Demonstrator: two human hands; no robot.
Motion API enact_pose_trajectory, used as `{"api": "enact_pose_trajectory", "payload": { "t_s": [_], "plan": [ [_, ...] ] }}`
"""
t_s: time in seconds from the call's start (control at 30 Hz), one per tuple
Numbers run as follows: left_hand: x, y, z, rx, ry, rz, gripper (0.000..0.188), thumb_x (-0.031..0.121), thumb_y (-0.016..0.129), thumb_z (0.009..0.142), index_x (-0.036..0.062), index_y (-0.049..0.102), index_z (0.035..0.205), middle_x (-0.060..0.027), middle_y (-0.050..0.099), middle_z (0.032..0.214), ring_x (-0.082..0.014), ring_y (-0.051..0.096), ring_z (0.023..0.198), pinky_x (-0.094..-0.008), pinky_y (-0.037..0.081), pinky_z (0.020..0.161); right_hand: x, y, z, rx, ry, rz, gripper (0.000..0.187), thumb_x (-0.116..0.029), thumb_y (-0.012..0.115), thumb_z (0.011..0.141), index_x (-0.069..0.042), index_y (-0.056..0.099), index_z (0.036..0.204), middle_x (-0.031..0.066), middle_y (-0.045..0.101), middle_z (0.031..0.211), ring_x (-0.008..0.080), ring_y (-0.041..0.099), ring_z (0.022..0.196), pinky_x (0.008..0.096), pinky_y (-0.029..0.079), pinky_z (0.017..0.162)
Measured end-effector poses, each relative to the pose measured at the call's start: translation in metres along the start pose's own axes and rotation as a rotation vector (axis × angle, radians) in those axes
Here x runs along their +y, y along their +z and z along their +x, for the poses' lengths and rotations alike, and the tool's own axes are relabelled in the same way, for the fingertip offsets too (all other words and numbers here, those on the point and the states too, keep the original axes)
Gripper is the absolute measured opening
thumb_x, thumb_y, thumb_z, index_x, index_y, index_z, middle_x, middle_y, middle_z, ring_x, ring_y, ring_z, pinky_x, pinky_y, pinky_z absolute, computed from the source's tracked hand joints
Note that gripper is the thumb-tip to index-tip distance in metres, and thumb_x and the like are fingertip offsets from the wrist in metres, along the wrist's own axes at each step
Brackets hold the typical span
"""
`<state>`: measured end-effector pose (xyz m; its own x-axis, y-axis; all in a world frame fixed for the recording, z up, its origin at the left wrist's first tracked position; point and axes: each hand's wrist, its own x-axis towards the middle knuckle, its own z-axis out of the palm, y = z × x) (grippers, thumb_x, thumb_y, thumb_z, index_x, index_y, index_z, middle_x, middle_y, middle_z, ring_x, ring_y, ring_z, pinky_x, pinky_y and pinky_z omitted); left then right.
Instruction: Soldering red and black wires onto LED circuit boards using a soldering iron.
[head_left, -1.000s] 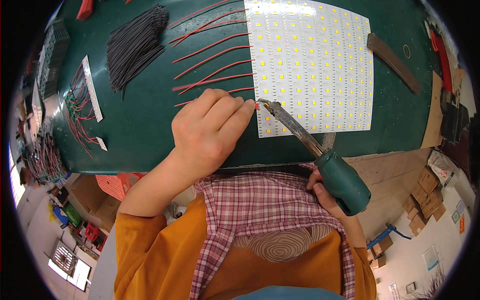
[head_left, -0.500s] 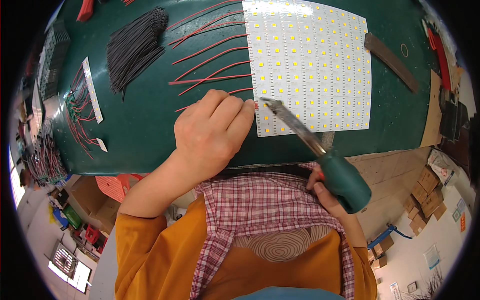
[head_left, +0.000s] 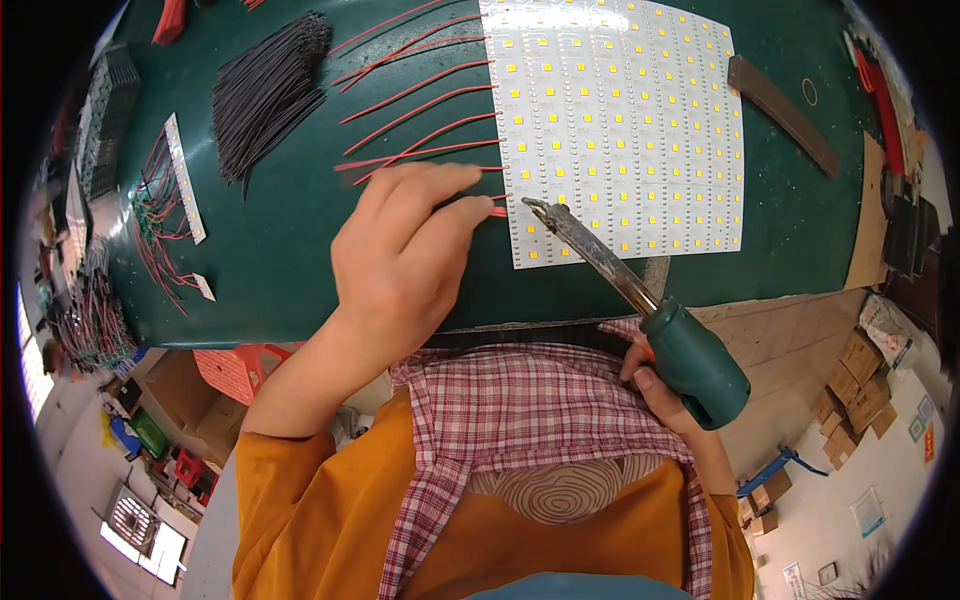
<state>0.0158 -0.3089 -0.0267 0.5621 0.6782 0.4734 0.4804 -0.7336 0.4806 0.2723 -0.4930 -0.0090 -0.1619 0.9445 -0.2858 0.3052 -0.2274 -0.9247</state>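
My left hand [head_left: 400, 250] is beside the left edge of a white LED board [head_left: 625, 135] dotted with yellow squares. Short red wire ends [head_left: 498, 212] poke out from its closed fingertips; their other ends are hidden. My right hand [head_left: 660, 395] grips a soldering iron [head_left: 697, 365] by its green handle, which covers part of the fingers. The iron's dark tip hovers over or touches the board near its lower left edge; I cannot tell which. Several red wires [head_left: 420, 105] stretch leftward from the board's left edge, spaced one above another.
A bundle of black wires [head_left: 265, 95] lies left on the green table [head_left: 280, 280]. Farther left are a narrow LED strip [head_left: 185, 180] and tangled red and green wires [head_left: 155, 220]. A brown bar [head_left: 785, 115] rests against the board's right edge.
My left hand has moved a little left, away from the board's edge, and its wire ends have come off the board. The iron has shifted only slightly.
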Motion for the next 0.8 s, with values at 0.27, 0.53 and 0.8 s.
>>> {"api": "enact_pose_trajectory", "payload": {
  "t_s": [0.27,0.53,0.8],
  "plan": [
    [0.012,0.004,-0.012,-0.070,0.031,0.065,0.021,0.003,0.071,0.067,0.0033,0.070,0.089,-0.0037,0.063,0.080,-0.0206,0.062,0.075,-0.0303,0.048,0.056,-0.005,0.002,-0.006,0.032,0.069,-0.260,0.023,-0.021,0.064,0.094,-0.004,0.060,0.109,0.0049,0.063,0.079,0.0166,0.059,0.075,0.0315,0.048,0.073],
    [0.016,0.003,-0.011,-0.096,0.032,0.098,0.029,-0.004,0.072,0.064,0.0018,0.071,0.092,-0.0055,0.064,0.078,-0.0225,0.063,0.074,-0.0299,0.052,0.059,-0.004,0.001,-0.008,-0.003,0.049,-0.253,0.016,-0.016,0.065,0.093,-0.003,0.062,0.103,0.0064,0.065,0.081,0.0166,0.060,0.075,0.0320,0.050,0.074],
    [0.013,0.007,-0.013,-0.087,0.066,0.146,0.024,0.001,0.071,0.066,0.0024,0.071,0.090,-0.0040,0.062,0.080,-0.0196,0.063,0.075,-0.0284,0.050,0.057,-0.002,0.002,-0.007,-0.046,0.031,-0.263,0.016,-0.006,0.064,0.091,-0.003,0.062,0.107,0.0062,0.065,0.082,0.0158,0.062,0.078,0.0309,0.052,0.075]
  ]
}}
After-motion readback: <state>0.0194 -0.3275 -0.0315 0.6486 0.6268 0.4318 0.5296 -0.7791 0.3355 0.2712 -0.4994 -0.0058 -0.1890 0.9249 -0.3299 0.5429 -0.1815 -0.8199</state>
